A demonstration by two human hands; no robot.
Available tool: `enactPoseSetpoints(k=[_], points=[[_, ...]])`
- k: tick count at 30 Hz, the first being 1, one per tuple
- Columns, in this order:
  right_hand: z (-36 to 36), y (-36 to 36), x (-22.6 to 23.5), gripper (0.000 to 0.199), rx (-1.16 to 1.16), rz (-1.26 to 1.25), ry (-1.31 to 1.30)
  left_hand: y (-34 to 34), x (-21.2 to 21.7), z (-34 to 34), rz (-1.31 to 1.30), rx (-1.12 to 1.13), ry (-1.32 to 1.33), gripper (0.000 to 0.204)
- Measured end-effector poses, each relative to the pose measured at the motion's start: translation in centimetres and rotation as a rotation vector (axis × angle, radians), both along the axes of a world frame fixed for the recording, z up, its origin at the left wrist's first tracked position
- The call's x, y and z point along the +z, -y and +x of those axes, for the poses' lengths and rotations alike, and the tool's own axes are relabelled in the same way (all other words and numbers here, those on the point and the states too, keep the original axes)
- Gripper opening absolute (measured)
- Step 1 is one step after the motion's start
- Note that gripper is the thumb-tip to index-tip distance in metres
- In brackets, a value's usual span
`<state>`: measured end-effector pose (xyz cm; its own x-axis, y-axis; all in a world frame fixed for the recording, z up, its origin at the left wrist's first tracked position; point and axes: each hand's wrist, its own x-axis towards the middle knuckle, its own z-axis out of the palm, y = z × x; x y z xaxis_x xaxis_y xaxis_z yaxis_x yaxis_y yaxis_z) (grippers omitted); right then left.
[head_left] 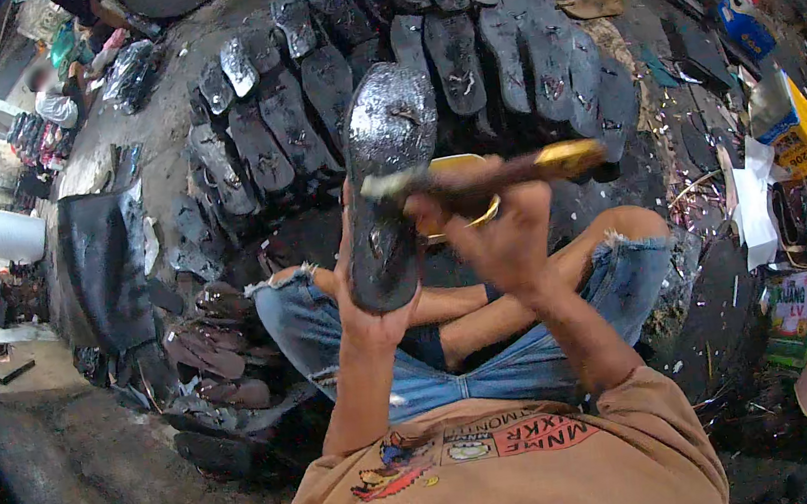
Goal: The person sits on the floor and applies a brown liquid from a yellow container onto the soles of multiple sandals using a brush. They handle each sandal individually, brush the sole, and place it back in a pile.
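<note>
In my left hand [377, 324] lies a black sandal sole [385, 118], gripped from beneath with its toe end pointing away from me. Its front half shines wet; the heel half looks duller. My right hand [508, 239] is closed round a brush [568, 159] with a dark and yellow handle, slightly smeared by motion. The brush's pale head touches or hovers just over the middle of the sole; I cannot tell which. Behind my right hand, partly hidden, is a round container with a yellow rim [458, 161].
Rows of black soles [456, 64] curve across the floor ahead, several of them glossy. Brown sandals [204, 347] and a black sheet [103, 269] lie at left. A blue and yellow box [791, 124] and a green tin [796, 315] stand at right. Another person [56, 105] sits far left.
</note>
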<state>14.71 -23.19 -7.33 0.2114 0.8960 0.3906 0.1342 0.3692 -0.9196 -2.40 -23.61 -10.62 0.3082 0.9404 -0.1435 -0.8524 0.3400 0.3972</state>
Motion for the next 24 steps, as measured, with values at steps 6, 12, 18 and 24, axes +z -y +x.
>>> enactPoseSetpoints(k=[6, 12, 18, 24], points=[[3.8, 0.8, -2.2, 0.03, -0.162, 0.207, 0.293, -1.6, -1.2, 1.8, 0.31, 0.058, -0.302, 0.047], [15.7, 0.3, -1.3, 0.026, -0.854, 0.026, -0.257, -14.0, 9.5, 9.1, 0.363, 0.113, -0.45, 0.041], [19.1, 0.7, -6.1, 0.033, -0.993, -0.005, -0.6, -37.8, 8.6, 30.0, 0.359, -0.24, -0.564, 0.022], [21.3, 0.4, -8.1, 0.027, -0.953, -0.155, -0.625, -44.9, -4.7, 48.7, 0.225, -0.321, -1.25, 0.03]])
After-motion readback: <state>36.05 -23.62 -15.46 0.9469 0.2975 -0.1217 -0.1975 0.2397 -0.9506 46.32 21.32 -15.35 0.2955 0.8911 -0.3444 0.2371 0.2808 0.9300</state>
